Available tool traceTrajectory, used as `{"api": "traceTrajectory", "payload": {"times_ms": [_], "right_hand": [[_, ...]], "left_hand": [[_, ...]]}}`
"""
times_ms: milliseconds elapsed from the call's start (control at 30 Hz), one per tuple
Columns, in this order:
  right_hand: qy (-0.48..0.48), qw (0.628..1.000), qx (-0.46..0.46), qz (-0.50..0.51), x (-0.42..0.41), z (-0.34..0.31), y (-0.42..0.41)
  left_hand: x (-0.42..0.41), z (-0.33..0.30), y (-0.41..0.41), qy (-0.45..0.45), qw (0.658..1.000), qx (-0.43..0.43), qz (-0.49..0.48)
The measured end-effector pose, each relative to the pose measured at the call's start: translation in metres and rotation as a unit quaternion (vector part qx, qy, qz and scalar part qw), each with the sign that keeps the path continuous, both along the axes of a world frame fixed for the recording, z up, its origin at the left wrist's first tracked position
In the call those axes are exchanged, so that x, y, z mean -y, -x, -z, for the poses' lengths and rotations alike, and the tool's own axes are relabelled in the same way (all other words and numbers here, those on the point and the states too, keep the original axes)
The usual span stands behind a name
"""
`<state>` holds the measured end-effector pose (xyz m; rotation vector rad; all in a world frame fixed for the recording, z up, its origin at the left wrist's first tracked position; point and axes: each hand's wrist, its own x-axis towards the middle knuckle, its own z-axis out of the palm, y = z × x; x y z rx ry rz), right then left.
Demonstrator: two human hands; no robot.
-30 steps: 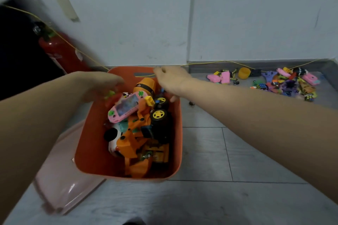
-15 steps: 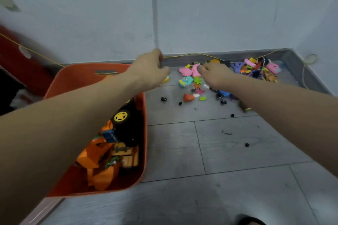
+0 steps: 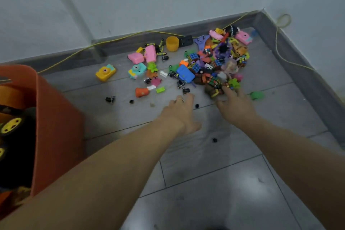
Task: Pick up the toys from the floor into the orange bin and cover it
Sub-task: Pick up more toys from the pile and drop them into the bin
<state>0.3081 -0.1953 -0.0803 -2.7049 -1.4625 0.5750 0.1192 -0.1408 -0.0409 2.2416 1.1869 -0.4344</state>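
Observation:
The orange bin (image 3: pixel 56 127) stands at the left edge, with a black toy truck with yellow wheels (image 3: pixel 13 127) inside. A heap of small colourful toys (image 3: pixel 214 61) lies on the grey floor near the wall corner: puzzle cubes, a blue toy (image 3: pixel 184 73), pink toys, a yellow toy camera (image 3: pixel 105 72). My left hand (image 3: pixel 180 113) hovers low over the floor, fingers spread, holding nothing. My right hand (image 3: pixel 233 103) reaches into the near edge of the heap, its fingertips on a puzzle cube (image 3: pixel 214 85); whether it grips is unclear.
A yellow cord (image 3: pixel 112 40) runs along the grey skirting at the wall. A yellow cup (image 3: pixel 172 43) and a teal toy camera (image 3: pixel 137 70) lie toward the back. Small black pieces (image 3: pixel 214 139) are scattered over the floor tiles.
Both hands left the bin and moved right and down to the toy heap. The view swung right, so the bin now sits at the left edge.

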Motion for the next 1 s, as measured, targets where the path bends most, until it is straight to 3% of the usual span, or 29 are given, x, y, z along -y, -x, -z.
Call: {"api": "traceTrajectory", "payload": {"times_ms": [167, 267, 400, 533, 633, 733, 800, 900, 1000], "right_hand": [[-0.021, 0.999, -0.006, 0.046, -0.018, 0.025, -0.032], [-0.082, 0.993, 0.026, 0.085, -0.029, 0.035, -0.046], [-0.084, 0.981, 0.022, 0.172, -0.022, 0.051, -0.059], [-0.166, 0.971, -0.009, 0.172, -0.029, 0.063, -0.045], [-0.277, 0.946, -0.068, 0.152, -0.040, 0.054, -0.028], [-0.327, 0.931, -0.097, 0.133, -0.047, 0.044, -0.023], [-0.312, 0.942, -0.094, 0.075, -0.052, 0.039, -0.028], [-0.159, 0.985, -0.051, -0.029, -0.063, 0.035, -0.036], [-0.088, 0.992, 0.012, -0.088, -0.070, 0.037, -0.035]], "left_hand": [[-0.029, 0.024, -0.030, -0.026, 0.996, -0.075, -0.031], [-0.053, 0.032, -0.024, -0.080, 0.989, -0.095, -0.082], [-0.072, 0.045, -0.001, -0.102, 0.974, -0.102, -0.175], [-0.063, 0.059, 0.000, -0.034, 0.973, -0.056, -0.220], [-0.056, 0.061, -0.017, -0.060, 0.982, -0.012, -0.180], [-0.062, 0.055, -0.035, -0.078, 0.987, 0.027, -0.141], [-0.072, 0.052, -0.044, -0.079, 0.988, 0.020, -0.132], [-0.086, 0.053, -0.052, -0.055, 0.992, 0.000, -0.111], [-0.093, 0.059, -0.057, -0.028, 0.996, -0.015, -0.086]]}}
